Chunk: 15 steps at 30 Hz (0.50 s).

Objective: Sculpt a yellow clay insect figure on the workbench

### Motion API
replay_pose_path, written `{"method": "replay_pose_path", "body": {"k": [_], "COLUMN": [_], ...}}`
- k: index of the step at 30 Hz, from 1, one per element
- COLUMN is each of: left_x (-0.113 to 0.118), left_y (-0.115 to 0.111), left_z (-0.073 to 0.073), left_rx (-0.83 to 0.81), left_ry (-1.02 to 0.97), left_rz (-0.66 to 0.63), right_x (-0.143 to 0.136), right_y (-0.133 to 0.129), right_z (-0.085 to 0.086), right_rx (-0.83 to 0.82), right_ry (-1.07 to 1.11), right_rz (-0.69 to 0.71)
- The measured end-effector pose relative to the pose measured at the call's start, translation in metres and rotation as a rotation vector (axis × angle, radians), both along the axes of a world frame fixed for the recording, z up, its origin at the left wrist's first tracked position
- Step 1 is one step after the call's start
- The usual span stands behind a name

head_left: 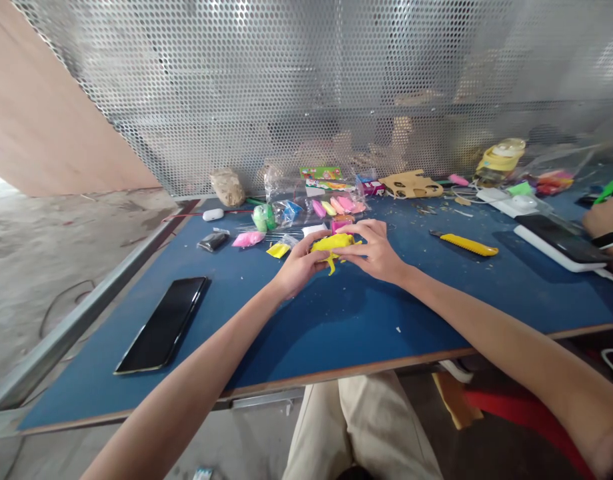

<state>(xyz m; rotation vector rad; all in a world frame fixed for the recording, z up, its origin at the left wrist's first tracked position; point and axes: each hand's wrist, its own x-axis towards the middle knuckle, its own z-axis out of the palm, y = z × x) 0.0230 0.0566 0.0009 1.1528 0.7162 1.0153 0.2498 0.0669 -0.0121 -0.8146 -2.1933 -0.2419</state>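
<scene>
Both of my hands grip one lump of yellow modelling clay [336, 244], raised over the blue table [311, 333]. A thin strand of it dangles from the lower edge. My left hand [299, 267] holds its left side, and my right hand [379, 253] has its fingers closed on the right side. Just beyond the hands lie a yellow clay packet [279, 249], a pink clay packet [249, 239] and a black clay packet [213, 240]. A pink block [342, 225] is partly hidden behind my right hand.
A phone [162, 325] lies at left, with a white earbud case [213, 215] farther back. To the right are a yellow utility knife [463, 244], a power bank with a phone [561, 240] and another person's wrist [609, 223]. A perforated metal panel [296, 80] closes off the back.
</scene>
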Motion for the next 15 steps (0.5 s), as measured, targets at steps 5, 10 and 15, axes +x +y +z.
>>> {"method": "replay_pose_path", "body": {"k": [5,10,15], "left_x": [-0.0023,-0.0019,-0.0010], "left_y": [-0.0002,-0.0012,-0.0006], "left_z": [0.0019,0.0046,0.0038], "left_rx": [-0.050,-0.069,-0.122], "left_ry": [0.004,0.002,-0.058], "left_rz": [-0.017,-0.011,-0.037], "right_x": [-0.0008,0.0005,-0.0012], "right_y": [-0.0010,0.0002,0.0003], "right_z": [-0.0014,-0.0005,-0.0018], "right_rx": [0.028,0.044,0.093], "right_ry": [0.024,0.048,-0.051], "right_rz": [-0.021,0.012,-0.015]}}
